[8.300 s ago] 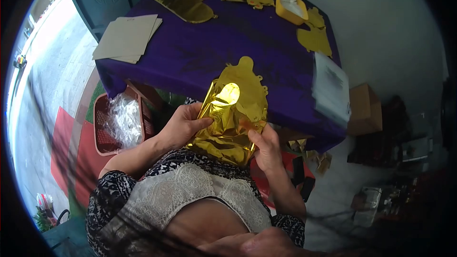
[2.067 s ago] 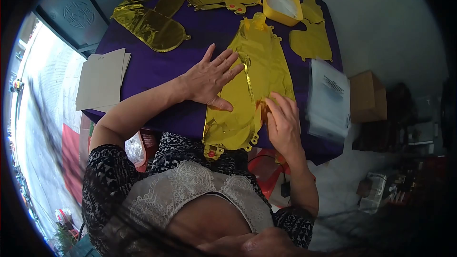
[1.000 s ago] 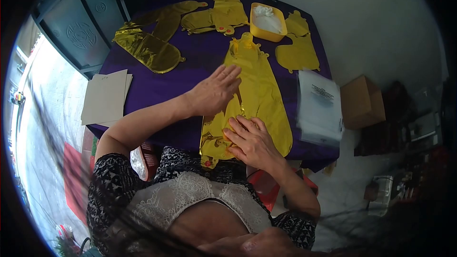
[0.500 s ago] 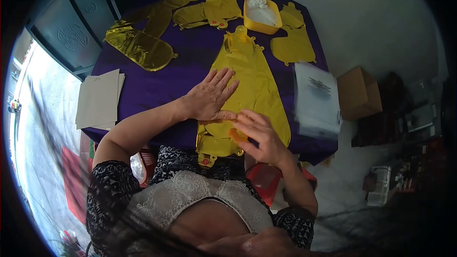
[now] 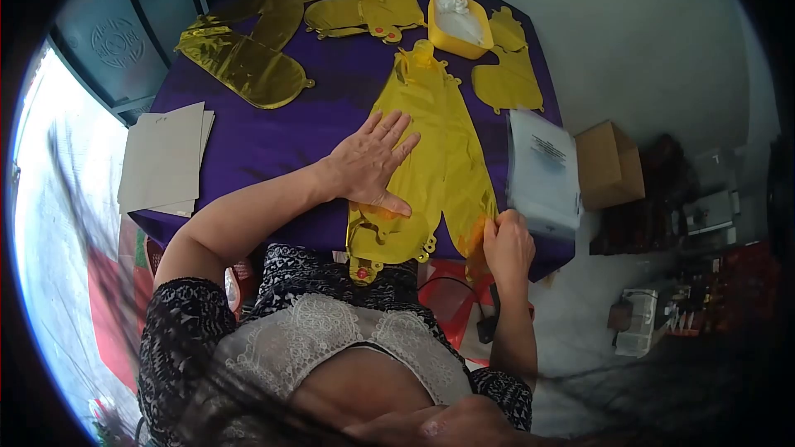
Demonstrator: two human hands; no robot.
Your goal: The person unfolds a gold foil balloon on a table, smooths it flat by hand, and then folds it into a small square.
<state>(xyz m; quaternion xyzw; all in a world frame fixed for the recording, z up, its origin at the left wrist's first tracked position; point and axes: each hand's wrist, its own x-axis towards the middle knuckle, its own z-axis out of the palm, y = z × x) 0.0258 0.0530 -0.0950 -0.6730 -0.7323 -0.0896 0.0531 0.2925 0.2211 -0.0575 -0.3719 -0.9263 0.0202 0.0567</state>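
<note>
A large, flat yellow foil balloon [image 5: 418, 153] lies lengthwise on the purple-covered table, its near end hanging at the edge by my lap. My left hand [image 5: 368, 161] presses flat on its left side, fingers spread. Closed at the right edge, my right hand [image 5: 509, 244] pinches the near corner of the balloon's right flap. Between that flap and the left part runs a narrow gap showing purple cloth. Small round tabs and a red dot show at the near end. The fingertips of my right hand are partly hidden.
Further yellow foil pieces [image 5: 248, 74] lie at the back left, back middle and back right. A yellow tub [image 5: 460, 45] holds something white. Grey card sheets [image 5: 161, 161] rest at left, clear plastic bags [image 5: 542, 170] at right. Beyond them stands a cardboard box [image 5: 609, 165].
My right hand has moved from beside my left thumb out to the right, drawing the right flap with it. A gap has opened in the foil. My left hand stays in place.
</note>
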